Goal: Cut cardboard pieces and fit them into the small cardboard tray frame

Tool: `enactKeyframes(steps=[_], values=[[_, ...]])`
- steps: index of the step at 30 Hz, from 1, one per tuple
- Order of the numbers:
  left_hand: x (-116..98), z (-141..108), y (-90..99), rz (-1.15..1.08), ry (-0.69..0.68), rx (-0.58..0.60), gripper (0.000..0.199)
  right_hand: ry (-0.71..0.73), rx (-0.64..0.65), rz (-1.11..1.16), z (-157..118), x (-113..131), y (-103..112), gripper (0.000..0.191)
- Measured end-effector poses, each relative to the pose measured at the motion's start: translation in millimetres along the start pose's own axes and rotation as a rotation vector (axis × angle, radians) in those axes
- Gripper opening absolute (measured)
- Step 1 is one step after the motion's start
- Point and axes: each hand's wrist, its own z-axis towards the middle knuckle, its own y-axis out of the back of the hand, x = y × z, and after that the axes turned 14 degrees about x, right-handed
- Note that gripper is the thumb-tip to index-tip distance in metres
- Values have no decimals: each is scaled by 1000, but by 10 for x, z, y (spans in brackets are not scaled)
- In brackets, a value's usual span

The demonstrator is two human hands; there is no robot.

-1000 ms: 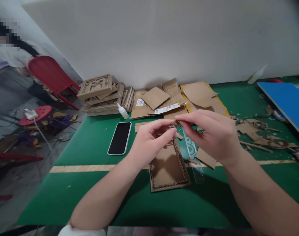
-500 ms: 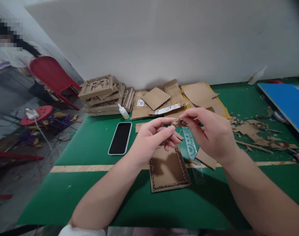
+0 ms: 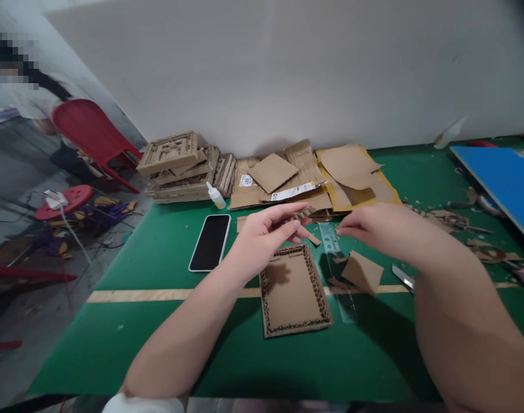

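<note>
Undergoing apparent shaping, a cardboard strip (image 3: 303, 214) is held by the left hand (image 3: 258, 241); any grasp by the right hand (image 3: 371, 225) is unclear; gentle handling seems needed next.

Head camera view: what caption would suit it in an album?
Left hand holding a small cardboard piece above a cardboard panel with a corrugated border.

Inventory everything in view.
Table: one, green, centre
Bordered panel: one, brown, front centre
Phone: one, black, centre left
Bottles: two, whitish, back left, back right
Cardboard stack: one, brown, back left
Cardboard sheets: several, brown, back centre
Ruler: one, clear, right of panel
Knife: one, silver, right of ruler
Cardboard scraps: many, brown, right
Board: one, blue, right
Chair, stool: one each, red, left
Wall: one, white, back
Person: one, white top, back left
Left hand: one, bare, holding cardboard
Right hand: one, bare, centre
</note>
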Motion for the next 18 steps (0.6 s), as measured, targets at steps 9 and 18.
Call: enactKeyframes(steps=[9,18], values=[[17,-39,-44,143,-23,-20,35,213,-364,475,42,412,48,25],[42,-110,6,645,-178,-211,22,179,-190,729,110,395,13,17]])
